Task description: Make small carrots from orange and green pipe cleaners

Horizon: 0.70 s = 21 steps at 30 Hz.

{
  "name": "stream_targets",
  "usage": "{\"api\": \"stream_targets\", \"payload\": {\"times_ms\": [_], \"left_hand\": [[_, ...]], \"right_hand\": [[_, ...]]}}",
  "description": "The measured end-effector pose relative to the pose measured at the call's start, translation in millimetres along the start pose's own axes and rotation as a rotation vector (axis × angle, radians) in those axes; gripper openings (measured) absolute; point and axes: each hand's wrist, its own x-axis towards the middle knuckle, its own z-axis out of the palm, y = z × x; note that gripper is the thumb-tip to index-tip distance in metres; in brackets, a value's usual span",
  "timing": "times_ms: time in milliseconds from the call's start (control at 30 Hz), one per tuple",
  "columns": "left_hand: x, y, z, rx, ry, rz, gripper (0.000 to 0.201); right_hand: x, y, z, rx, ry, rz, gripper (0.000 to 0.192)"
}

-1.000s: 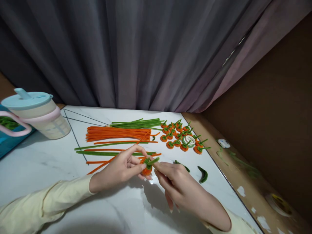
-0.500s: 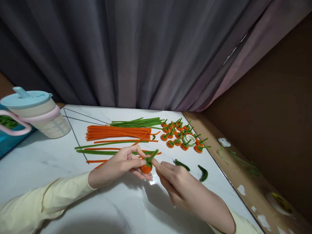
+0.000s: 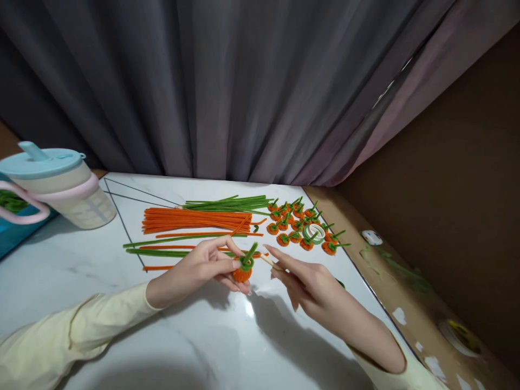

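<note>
My left hand (image 3: 203, 265) is closed on a small pumpkin (image 3: 242, 274) made of orange pipe cleaner, pinching its side between thumb and fingers. A green stem with a looped green base stands up from its top. To the right, my right hand (image 3: 314, 281) grips a thin, pale wooden stick (image 3: 270, 262) between thumb and fingers. The stick's tip points at the pumpkin but is apart from it. Behind both hands lie a bundle of orange pipe cleaners (image 3: 195, 220) and a bundle of green pipe cleaners (image 3: 231, 203).
Several finished pumpkins (image 3: 283, 239) are grouped at the back right, with a roll of tape (image 3: 318, 232) among them. A lidded cup (image 3: 81, 200) with a pink handle stands at the left. Loose pipe cleaners (image 3: 162, 253) lie near my left wrist. Paper scraps (image 3: 399, 315) dot the brown strip at right.
My right hand has drawn back to the right from the pumpkin, and the stick in it now shows. My left hand has shifted slightly, still holding the pumpkin.
</note>
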Motion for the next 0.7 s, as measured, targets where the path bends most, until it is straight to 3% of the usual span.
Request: {"api": "stream_targets", "payload": {"times_ms": [133,233,333,500,600,700], "left_hand": [[-0.6,2.8,0.6,-0.020,-0.009,0.025,0.017],[-2.7,2.6,1.8,-0.028,-0.048,0.020,0.017],[-6.1,-1.1,2.7,0.006,-0.079,0.017,0.018],[-9.5,-8.3,6.7,0.134,-0.049,0.037,0.019],[-9.6,-8.4,11.3,0.143,-0.039,0.057,0.018],[-9.9,-6.7,14.2,0.131,-0.047,0.056,0.017]], "right_hand": [[-11.9,26.0,19.5,-0.116,0.010,0.104,0.025],[-22.9,44.5,42.7,-0.244,-0.023,0.079,0.026],[-27.3,50.7,54.7,-0.334,0.063,-0.002,0.027],[-23.0,20.5,41.2,-0.076,0.392,-0.152,0.028],[-18.9,-5.7,32.4,0.096,0.453,-0.178,0.031],[-14.1,-18.5,32.8,0.133,0.491,-0.205,0.035]]}}
